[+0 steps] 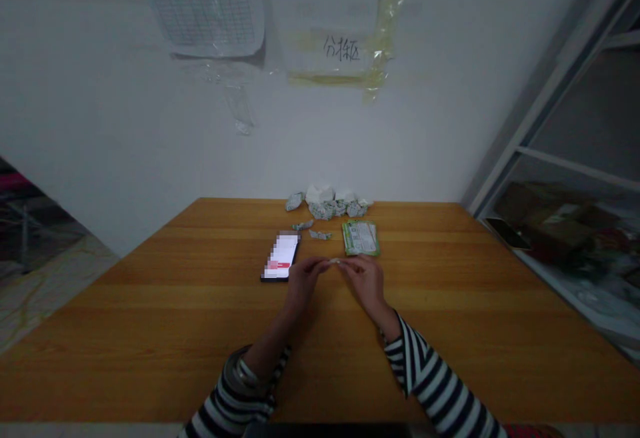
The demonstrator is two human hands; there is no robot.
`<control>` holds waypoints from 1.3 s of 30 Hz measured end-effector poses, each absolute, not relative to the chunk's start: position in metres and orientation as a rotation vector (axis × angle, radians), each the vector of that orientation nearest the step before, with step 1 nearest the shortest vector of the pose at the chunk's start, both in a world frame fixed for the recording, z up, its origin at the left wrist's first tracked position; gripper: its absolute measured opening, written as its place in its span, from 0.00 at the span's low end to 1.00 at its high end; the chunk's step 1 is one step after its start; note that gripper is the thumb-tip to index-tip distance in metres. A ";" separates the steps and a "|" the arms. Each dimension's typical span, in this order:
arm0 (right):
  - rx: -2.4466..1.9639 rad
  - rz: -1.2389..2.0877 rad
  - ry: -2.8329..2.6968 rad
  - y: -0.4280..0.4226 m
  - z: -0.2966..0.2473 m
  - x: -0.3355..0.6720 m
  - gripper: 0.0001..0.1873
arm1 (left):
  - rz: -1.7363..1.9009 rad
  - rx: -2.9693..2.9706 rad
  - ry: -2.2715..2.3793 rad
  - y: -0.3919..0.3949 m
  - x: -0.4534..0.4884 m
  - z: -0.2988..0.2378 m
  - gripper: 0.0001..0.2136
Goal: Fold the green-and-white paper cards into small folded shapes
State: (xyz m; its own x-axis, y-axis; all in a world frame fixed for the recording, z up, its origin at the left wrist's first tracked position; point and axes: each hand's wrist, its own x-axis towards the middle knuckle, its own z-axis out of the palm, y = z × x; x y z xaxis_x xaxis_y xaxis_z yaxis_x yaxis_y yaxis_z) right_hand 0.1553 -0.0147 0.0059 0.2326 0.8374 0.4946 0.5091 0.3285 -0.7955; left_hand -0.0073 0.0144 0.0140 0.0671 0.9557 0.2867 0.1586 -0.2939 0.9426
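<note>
My left hand [304, 281] and my right hand [365, 279] meet above the middle of the wooden table [200, 331]. Between their fingertips they pinch a small whitish strip [335, 261], one end in each hand; it is too small to tell what it is made of. Just beyond my right hand lies a flat green-and-white packet [361, 237]. A phone [281, 256] with its screen lit rests beside my left hand. Two small twisted scraps, a left one [303, 225] and a right one [321, 235], lie beyond my hands.
Several crumpled paper wads [327, 206] sit at the table's back edge against the wall [320, 151]. A dark flat device [508, 233] lies by the right edge, near a metal-framed shelf [565, 165] with boxes. Taped paper sheets [215, 8] hang above.
</note>
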 end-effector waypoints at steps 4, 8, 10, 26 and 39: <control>-1.172 0.819 -1.107 -0.009 -0.004 0.147 0.10 | 1.347 1.369 1.115 0.012 -0.004 0.019 0.08; -0.940 1.062 -0.869 -0.007 -0.006 0.138 0.11 | 1.371 1.316 1.109 0.010 -0.003 0.023 0.07; -0.885 1.079 -0.804 -0.008 -0.004 0.136 0.12 | 1.380 1.318 1.122 0.009 -0.003 0.023 0.06; -0.946 0.842 -1.169 -0.007 0.005 0.155 0.03 | 1.310 1.368 0.934 0.006 -0.002 0.024 0.05; -0.904 1.001 -0.930 -0.010 0.006 0.132 0.14 | 1.263 0.993 0.818 0.003 0.008 0.016 0.22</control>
State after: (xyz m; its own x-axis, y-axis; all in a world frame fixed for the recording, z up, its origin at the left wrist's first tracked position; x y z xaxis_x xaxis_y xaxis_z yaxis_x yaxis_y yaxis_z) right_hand 0.1317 -0.0103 0.0056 0.2575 0.9440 0.2063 -0.2749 0.2763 -0.9209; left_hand 0.0079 0.0028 0.0156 0.1431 0.9892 0.0328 -0.3743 0.0234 0.9270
